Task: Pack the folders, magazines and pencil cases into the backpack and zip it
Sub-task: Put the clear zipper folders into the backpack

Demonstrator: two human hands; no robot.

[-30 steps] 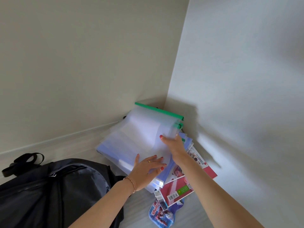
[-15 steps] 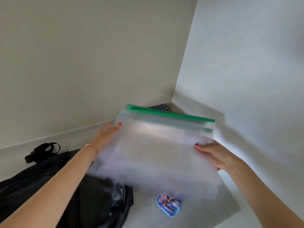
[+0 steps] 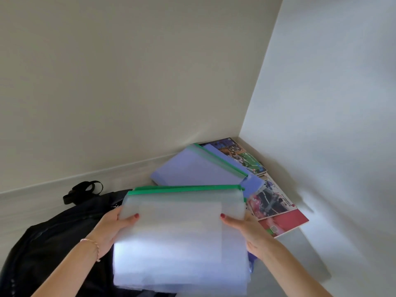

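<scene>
Both hands, left [image 3: 111, 230] and right [image 3: 246, 230], grip one stack of translucent zip folders [image 3: 180, 239] by its sides, raised over the black backpack [image 3: 53, 239]; the stack's count is unclear. A second purple-tinted folder pile [image 3: 199, 168] lies behind on at least two magazines [image 3: 276, 209], partly covered, on the tabletop [image 3: 300, 249].

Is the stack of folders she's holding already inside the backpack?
No: both the left hand and right hand grip the folders by the side edges, held above the black backpack.
</scene>
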